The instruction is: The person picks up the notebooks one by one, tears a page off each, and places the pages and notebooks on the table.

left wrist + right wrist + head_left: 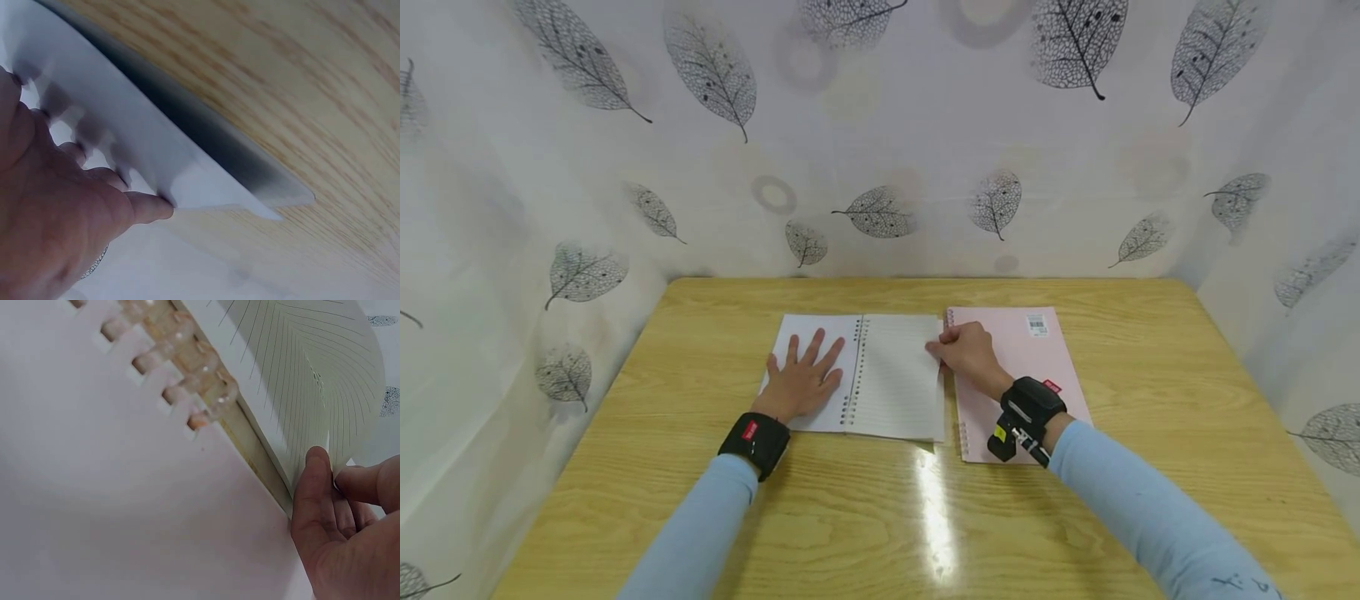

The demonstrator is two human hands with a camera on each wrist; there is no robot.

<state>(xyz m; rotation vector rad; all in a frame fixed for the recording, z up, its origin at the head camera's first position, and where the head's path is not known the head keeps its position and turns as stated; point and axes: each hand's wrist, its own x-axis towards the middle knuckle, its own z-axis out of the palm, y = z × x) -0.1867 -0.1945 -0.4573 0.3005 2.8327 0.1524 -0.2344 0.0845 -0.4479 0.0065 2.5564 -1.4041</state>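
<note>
"Pinching something with your right hand point(970, 354)?"
"Yes, a lined page point(897, 375); only the right-wrist view shows its curve."
"And your left hand point(801, 390)?"
"Fingers spread on the open notebook point(853, 371), left of the pink notebook point(1028, 354)."

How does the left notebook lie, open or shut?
Open: a lined page shows right of its rings, a white leaf left of them.

One table point(685, 375), top in glossy yellow-brown wood grain, carried two items. An open ring-bound notebook point(895, 383) lay toward the far side, white on the left, lined on the right. A pink ring-bound notebook point(1041, 358) lay just to its right, bearing a white barcode label point(1037, 325).
</note>
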